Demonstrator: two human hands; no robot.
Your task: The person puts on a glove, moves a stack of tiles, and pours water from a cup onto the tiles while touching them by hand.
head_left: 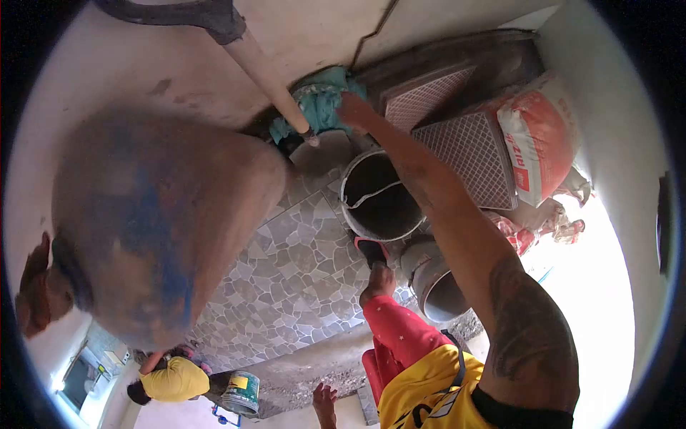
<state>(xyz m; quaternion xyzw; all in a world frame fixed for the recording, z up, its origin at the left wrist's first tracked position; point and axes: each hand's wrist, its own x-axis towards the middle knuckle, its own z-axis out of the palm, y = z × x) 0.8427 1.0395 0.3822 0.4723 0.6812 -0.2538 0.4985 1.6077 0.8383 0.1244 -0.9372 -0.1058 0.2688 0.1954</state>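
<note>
My right arm reaches up across the view, and my right hand (354, 111) is closed at the edge of a crumpled teal sack (319, 100) near the wall. At the bottom my left hand (325, 400) is held up with its fingers apart, holding nothing. A shovel (268, 79) stands beside the sack, its dark grip close to the camera and its blade on the floor. Below my right hand is a large round bucket (382, 196) with a pale cord or handle across its dark opening.
A large brown, blue-stained object (157, 222) fills the left. Patterned tiles (468, 154) and a red-and-white sack (536, 139) are at right. Another bucket (444, 293) lies near my foot. A person in yellow (175, 379) bends at lower left beside a green-labelled bucket (241, 392).
</note>
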